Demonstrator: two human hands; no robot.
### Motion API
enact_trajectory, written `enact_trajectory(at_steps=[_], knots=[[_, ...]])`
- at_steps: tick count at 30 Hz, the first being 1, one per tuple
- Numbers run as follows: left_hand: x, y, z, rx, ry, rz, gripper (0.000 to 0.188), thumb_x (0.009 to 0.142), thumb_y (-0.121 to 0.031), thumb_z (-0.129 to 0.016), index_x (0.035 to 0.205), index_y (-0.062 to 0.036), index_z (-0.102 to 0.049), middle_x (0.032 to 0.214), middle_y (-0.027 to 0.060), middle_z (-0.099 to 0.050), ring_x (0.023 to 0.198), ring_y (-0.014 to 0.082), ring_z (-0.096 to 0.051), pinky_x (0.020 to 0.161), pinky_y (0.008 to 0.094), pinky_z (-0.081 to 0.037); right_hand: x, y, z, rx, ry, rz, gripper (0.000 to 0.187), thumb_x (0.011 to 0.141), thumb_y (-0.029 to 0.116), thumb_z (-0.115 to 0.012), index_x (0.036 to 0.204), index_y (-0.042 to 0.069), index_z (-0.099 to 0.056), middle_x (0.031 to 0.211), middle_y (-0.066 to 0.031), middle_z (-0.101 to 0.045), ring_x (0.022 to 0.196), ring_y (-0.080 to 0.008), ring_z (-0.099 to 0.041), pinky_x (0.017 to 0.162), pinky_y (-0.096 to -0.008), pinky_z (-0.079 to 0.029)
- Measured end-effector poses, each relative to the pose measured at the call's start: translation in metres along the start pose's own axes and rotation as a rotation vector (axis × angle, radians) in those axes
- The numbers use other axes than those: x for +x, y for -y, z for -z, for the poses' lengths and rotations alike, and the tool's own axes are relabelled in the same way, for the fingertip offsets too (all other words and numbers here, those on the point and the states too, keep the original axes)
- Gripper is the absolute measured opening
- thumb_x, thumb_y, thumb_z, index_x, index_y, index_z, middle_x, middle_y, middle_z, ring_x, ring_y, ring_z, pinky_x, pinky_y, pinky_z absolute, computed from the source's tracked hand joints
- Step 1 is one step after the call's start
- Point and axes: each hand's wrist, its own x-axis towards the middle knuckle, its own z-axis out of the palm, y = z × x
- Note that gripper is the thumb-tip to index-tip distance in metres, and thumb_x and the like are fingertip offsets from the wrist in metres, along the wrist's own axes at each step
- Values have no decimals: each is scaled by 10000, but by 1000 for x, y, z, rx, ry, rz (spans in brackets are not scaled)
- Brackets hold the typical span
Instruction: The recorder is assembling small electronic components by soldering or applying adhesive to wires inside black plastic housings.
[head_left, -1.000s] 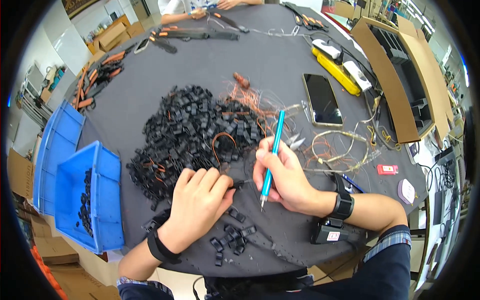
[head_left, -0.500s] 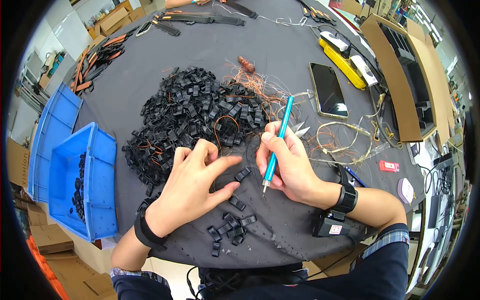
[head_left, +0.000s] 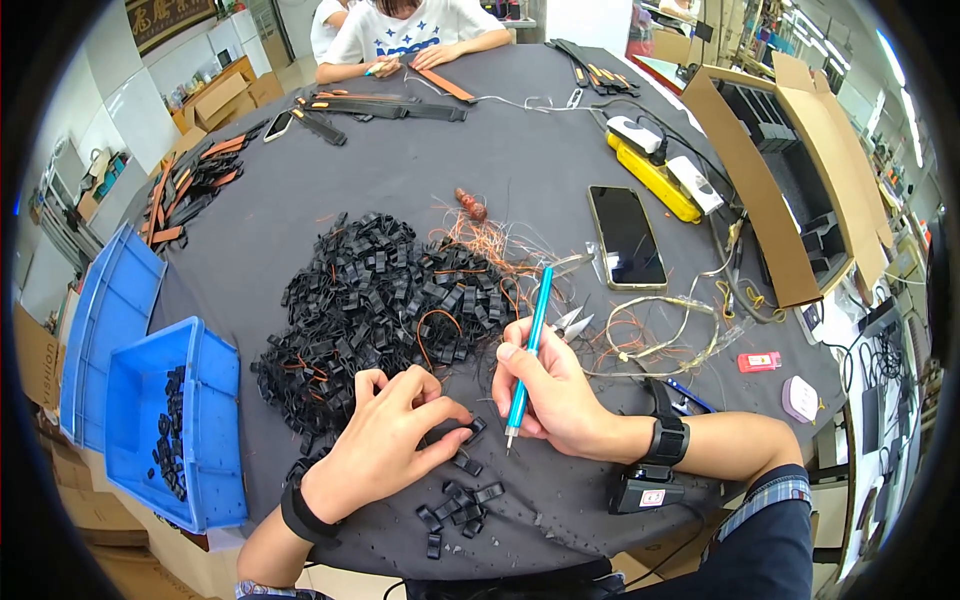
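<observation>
My left hand (head_left: 385, 437) is over the near middle of the table. Its thumb and forefinger close on a small black loop (head_left: 476, 428). A slim teal pen-shaped tool (head_left: 530, 362) with a fine metal tip is gripped in my right hand (head_left: 555, 395), tip downward, a little right of that loop. Pointed metal blades (head_left: 572, 325) show behind my right hand; whether it touches them I cannot tell. A big heap of similar black loops (head_left: 370, 290) lies beyond my left hand. Several more loops (head_left: 460, 508) lie loose near the table's front edge.
At left, a blue bin (head_left: 215, 430) holds black pieces. Orange and white thread scraps (head_left: 480, 235), a phone (head_left: 627, 240), a yellow power strip (head_left: 650, 175) and an open carton (head_left: 755, 190) lie farther right. Across the table, a co-worker's hands (head_left: 440, 52) handle an orange strap.
My view has tilted up, bringing the co-worker into sight. The thumb and forefinger of my left hand have closed on the loop. My right hand still holds the teal tool.
</observation>
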Motion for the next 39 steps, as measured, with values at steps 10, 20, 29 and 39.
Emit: enact_trajectory(at_steps=[10,20,29,39], knots=[[0,-8,-5,-6,-8,86,113,713,-204,-709,796,-177,-637,800,-24,-471,776,123,-473,753,359,-233,3,-6,-1,57,1,-30,133,933,202,-472,952,123,-368,559,-38,-526,293,-65,-328,274,-210,-197],[-5,0,1,18,44,94,99,733,-212,-695,808,-179,-639,789,-36,-470,775,117,-478,758,353,-227,3,-8,-6,56,2,-24,136,925,199,-490,942,127,-376,572,-45,-523,304,-67,-329,276,-212,-191],[-10,7,4,-4,55,51,122,787,-257,-658,867,-168,-637,821,-21,-480,784,106,-455,776,338,-212,3,1,-4,20,-47,-8,90,921,185,-481,918,128,-412,560,-56,-529,323,-82,-373,294,-207,-262],[-5,7,15,111,-382,82,429,741,-199,-693,1137,-114,-553,752,-18,-461,652,120,-466,757,295,-276,26,32,-5,88,80,108,56,914,166,-440,910,115,-418,430,-14,-421,307,-97,-377,1019,-494,-340]])
